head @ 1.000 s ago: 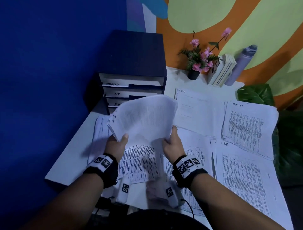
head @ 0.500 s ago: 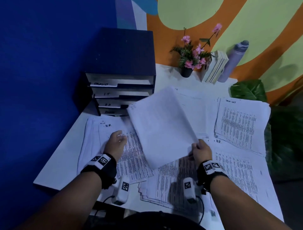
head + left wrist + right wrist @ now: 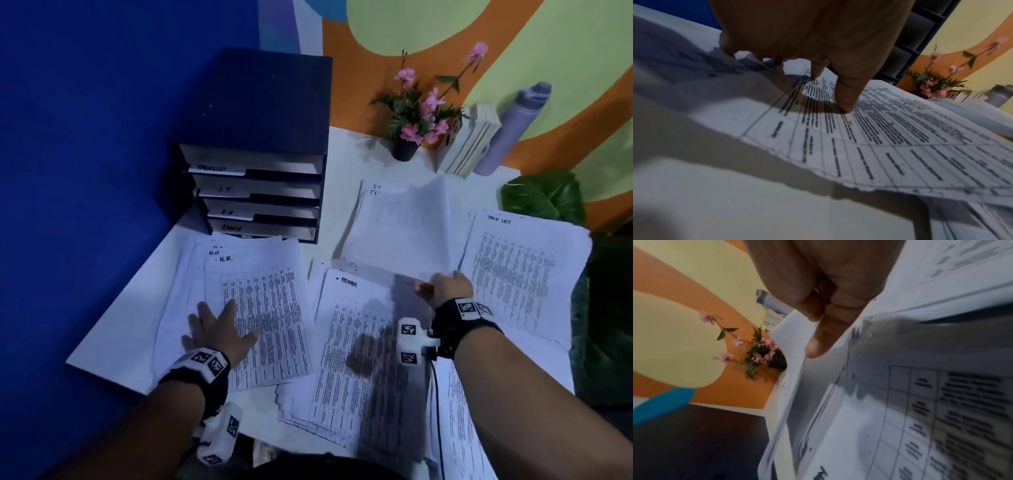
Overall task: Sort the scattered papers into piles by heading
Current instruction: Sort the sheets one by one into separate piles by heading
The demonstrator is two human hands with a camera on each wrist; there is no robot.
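The right hand (image 3: 448, 286) pinches the near edge of a thin batch of white printed sheets (image 3: 407, 226), lowering it onto the pile headed "IT", just right of the dark blue four-tray paper organiser (image 3: 257, 192). The left hand (image 3: 214, 330) lies flat, fingers spread, on the white tabled pile headed "H.R." (image 3: 267, 308), directly in front of that organiser. Placing looks nearly done; next, release, square the edges, then take up the "ADMIN" pile (image 3: 352, 342).
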